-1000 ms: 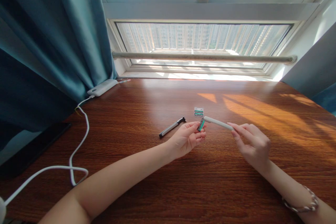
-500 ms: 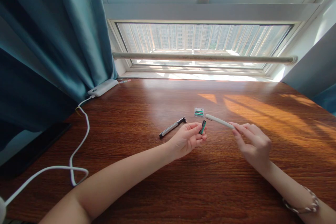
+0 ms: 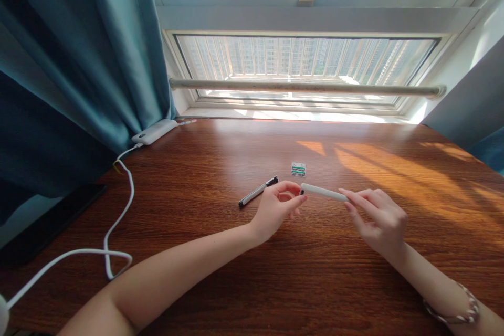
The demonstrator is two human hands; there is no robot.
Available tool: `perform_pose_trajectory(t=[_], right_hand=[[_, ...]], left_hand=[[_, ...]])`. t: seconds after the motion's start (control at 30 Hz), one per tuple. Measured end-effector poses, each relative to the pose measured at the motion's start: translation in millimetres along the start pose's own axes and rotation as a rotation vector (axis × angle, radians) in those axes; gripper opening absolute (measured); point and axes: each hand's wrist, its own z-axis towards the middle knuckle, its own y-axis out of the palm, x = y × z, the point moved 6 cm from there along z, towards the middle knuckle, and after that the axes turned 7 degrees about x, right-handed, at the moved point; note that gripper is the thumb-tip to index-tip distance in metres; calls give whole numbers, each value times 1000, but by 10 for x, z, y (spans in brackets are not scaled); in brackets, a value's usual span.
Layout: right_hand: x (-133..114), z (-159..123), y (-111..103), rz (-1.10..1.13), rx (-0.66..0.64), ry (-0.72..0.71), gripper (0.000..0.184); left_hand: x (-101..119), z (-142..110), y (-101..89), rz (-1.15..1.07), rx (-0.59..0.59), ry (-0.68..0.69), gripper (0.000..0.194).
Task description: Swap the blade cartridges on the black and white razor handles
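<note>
My right hand (image 3: pixel 376 218) pinches the end of a slim white brush (image 3: pixel 323 192), which resembles a toothbrush, its head pointing left. The brush head meets the fingertips of my left hand (image 3: pixel 277 207). Between those fingertips is a small razor cartridge (image 3: pixel 302 192); only a dark bit of it shows, right by the brush head. Just behind my left hand lies a grey and black razor handle (image 3: pixel 254 195), partly covered by the hand. Beyond the brush rests a small clear pack of razor cartridges (image 3: pixel 298 169) with green strips.
The brown wooden table (image 3: pixel 220 283) runs to the window. A white device (image 3: pixel 154 132) with a white cable (image 3: pixel 132 189) lies at the left, near a blue curtain (image 3: pixel 129 37). A dark flat object (image 3: pixel 51 220) is at the left edge. A pale rail (image 3: pixel 307 85) crosses the window.
My left hand has turned, so the cartridge's green strip is now hidden. The brush has swung to a flatter slant and its head has come down-left onto the cartridge.
</note>
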Motion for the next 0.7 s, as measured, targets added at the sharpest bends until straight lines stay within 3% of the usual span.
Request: perform_pose_trajectory(t=[0.23, 0.7], right_hand=[[29, 1, 4, 23, 14, 32, 29], [44, 10, 16, 61, -1, 88, 29]], left_hand=[[42, 2, -73, 134, 94, 117, 21], [126, -13, -75, 164, 93, 232, 16]])
